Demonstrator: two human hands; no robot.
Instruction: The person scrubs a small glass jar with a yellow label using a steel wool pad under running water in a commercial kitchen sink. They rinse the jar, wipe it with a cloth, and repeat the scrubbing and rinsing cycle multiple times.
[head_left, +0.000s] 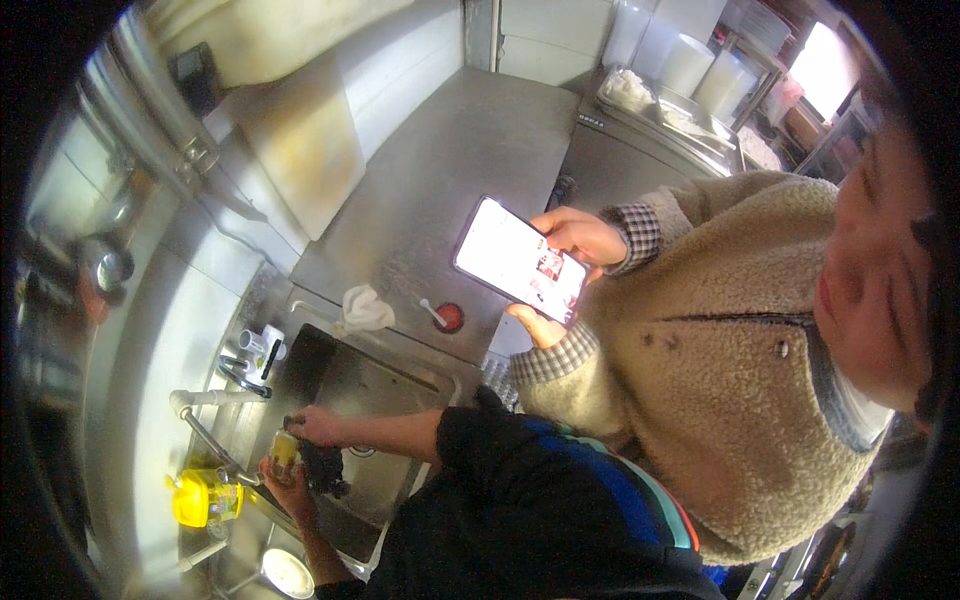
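A small clear container (285, 448) with a yellowish look is held over the left edge of the sink basin (375, 480). My left hand (286, 484) grips it from below, close to the tap spout (251, 478). The fingers of my right hand (319, 426) close on a dark part at its upper end; whether that is a lid is too small to tell. Beneath my hands, a black crumpled thing (322, 466) lies in the basin.
Another person in a fleece jacket (720, 300) stands close on my right, holding a phone (521, 259) over the steel counter (465, 150). A white cloth (367, 308) and a red round thing (449, 318) lie beside the sink. Behind the tap hangs a yellow container (204, 498).
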